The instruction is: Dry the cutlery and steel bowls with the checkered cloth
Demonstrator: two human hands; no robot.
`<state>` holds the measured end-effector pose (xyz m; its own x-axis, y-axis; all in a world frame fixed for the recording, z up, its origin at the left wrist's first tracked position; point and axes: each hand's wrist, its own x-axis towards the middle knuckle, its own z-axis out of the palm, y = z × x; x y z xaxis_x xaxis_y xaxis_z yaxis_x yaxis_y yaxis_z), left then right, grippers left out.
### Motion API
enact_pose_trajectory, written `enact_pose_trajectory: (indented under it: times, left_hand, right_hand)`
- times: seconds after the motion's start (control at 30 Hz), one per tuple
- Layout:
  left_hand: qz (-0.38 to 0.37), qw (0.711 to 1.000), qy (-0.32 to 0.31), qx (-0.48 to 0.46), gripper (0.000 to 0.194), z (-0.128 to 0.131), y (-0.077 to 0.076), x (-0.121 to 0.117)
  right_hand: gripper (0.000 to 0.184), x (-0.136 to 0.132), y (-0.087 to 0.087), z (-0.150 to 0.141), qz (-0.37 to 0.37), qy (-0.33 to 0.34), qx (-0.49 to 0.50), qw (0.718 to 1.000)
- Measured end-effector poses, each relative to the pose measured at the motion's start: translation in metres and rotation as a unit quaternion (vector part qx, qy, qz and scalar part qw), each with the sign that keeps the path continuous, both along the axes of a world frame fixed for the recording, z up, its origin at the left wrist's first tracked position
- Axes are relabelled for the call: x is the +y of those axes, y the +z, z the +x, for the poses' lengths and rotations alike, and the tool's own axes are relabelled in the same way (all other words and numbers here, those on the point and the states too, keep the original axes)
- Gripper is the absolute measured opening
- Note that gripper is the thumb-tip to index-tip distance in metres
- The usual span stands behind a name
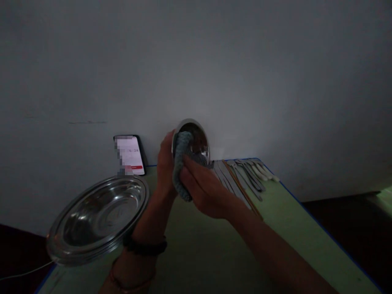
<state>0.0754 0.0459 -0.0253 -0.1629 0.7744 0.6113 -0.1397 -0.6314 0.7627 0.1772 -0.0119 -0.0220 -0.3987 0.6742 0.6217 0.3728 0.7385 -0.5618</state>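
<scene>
A shiny metal bowl (200,141) is held up above the table, tilted so that its inside faces me. My left hand (166,163) grips it from the left side, its fingers mostly hidden behind the rim. My right hand (203,185) is closed on a grey-blue cloth (183,163) and presses it into the bowl. Part of the cloth hangs below the bowl, and a darker checked part lies inside it.
Wide metal basins (137,212), seemingly stacked, stand at the left. Behind them a phone (131,155) leans on the wall. Chopsticks (241,190) and several spoons and forks (252,175) lie at the right on the green table (288,220), which has a blue edge.
</scene>
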Motion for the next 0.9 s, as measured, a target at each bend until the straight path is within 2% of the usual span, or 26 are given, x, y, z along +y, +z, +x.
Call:
enact_pose_trajectory:
  times: [0.07,0.17,0.33,0.4,0.47,0.6,0.73,0.8,0.9]
  left_hand:
    - [-0.009,1.0,0.002,0.004,0.027,-0.008,-0.002,0.004]
    - [-0.052,0.997,-0.059,0.02,0.029,-0.012,-0.005,0.007]
    - [-0.151,0.976,-0.142,0.064,0.032,-0.009,-0.008,0.008]
    - [-0.199,0.961,-0.181,0.072,0.037,-0.01,-0.01,0.01]
    - [-0.211,0.954,-0.201,0.07,0.039,-0.011,-0.012,0.014]
    - [-0.149,0.976,-0.155,0.033,0.028,-0.015,-0.01,0.017]
    - [-0.164,0.976,-0.142,-0.028,0.034,-0.013,-0.008,0.019]
    - [-0.144,0.984,-0.096,-0.038,0.033,-0.012,-0.009,0.019]
    - [-0.076,0.997,-0.025,-0.024,0.027,-0.012,-0.012,0.017]
  right_hand:
    - [0.051,0.007,-0.002,0.008,0.051,0.002,-0.096,0.994]
    - [0.051,0.018,-0.011,0.019,0.104,-0.043,-0.193,0.975]
    - [0.05,0.033,-0.032,0.033,0.147,-0.112,-0.274,0.944]
    - [0.05,0.036,-0.035,0.04,0.156,-0.126,-0.299,0.933]
    - [0.05,0.039,-0.033,0.045,0.158,-0.135,-0.314,0.926]
    - [0.05,0.035,-0.025,0.047,0.14,-0.156,-0.309,0.928]
    - [0.052,0.023,-0.024,0.035,0.074,-0.16,-0.288,0.941]
    - [0.054,0.015,-0.023,0.027,0.026,-0.145,-0.267,0.952]
    - [0.053,0.004,-0.017,0.013,-0.042,-0.102,-0.203,0.973]
